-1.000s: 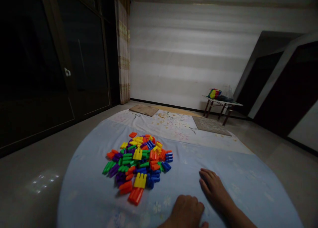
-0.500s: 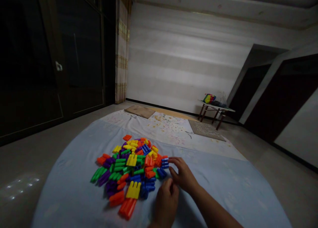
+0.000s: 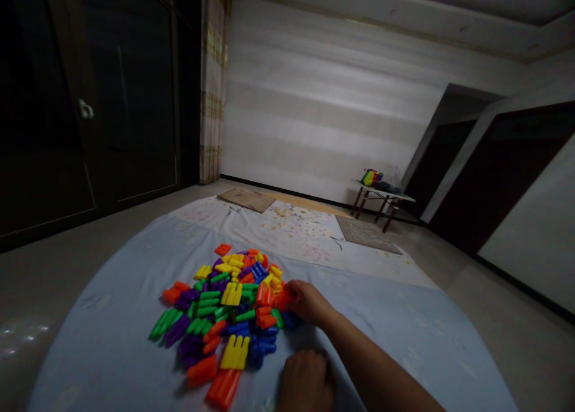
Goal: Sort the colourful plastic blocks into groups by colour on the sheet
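A heap of plastic blocks in green, yellow, orange, purple and blue (image 3: pixel 207 302) lies on the light blue cloth. My right hand (image 3: pixel 309 303) is at the heap's right edge, its fingers closed on an orange block (image 3: pixel 291 293) that they partly cover. Dark blue blocks (image 3: pixel 265 343) lie below and left of that hand. Nearer to me, my left hand (image 3: pixel 306 381) rests low over the cloth with its fingers curled; what they hold, if anything, is hidden. A yellow block (image 3: pixel 235 352) joined to an orange one (image 3: pixel 223 388) sits at the heap's near end.
The round table wears a blue cloth (image 3: pixel 381 316) and a white flowered cloth (image 3: pixel 309 229). Two flat mats, one brown (image 3: pixel 246 199) and one patterned (image 3: pixel 368 234), lie at its far side. A small side table (image 3: pixel 395 194) with a colourful bag (image 3: pixel 372 176) stands beyond.
My right hand has closed on an orange block at the heap's edge; the blue block by its fingertips no longer shows. My left hand has moved down toward me. The view has shifted slightly.
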`<state>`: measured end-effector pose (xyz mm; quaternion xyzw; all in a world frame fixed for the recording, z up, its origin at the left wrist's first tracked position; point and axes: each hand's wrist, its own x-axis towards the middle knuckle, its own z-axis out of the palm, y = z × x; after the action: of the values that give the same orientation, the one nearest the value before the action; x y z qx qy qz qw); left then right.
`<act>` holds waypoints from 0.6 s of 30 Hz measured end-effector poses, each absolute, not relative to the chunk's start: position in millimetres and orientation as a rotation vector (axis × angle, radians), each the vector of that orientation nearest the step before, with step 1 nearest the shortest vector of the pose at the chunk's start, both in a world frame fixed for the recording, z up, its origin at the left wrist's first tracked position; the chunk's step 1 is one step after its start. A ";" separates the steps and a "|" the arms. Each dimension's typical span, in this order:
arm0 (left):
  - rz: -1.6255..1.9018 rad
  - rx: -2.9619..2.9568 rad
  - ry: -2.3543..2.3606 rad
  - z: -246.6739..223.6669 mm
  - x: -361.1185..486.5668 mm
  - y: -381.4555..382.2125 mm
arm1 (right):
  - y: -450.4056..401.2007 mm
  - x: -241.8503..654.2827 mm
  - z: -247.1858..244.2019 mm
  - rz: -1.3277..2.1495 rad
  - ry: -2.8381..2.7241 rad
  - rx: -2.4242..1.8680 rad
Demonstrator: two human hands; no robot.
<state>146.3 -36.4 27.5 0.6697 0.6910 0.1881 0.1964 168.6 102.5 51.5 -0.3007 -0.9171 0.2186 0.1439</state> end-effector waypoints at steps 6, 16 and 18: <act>0.561 1.887 1.918 32.0 147.6 -38.2 | 96.8 172.5 55.8 0.921 -2.537 -0.886; 0.646 1.791 1.878 13.1 152.0 -25.5 | 70.8 123.2 75.8 0.559 -2.635 -0.804; 0.633 1.769 1.876 14.1 151.9 -25.1 | 69.1 121.6 73.4 0.582 -2.636 -0.786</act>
<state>151.9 -25.1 14.1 0.6466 0.6858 0.2315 0.2408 121.6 69.1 73.4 -0.2757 -0.9248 0.2043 0.1645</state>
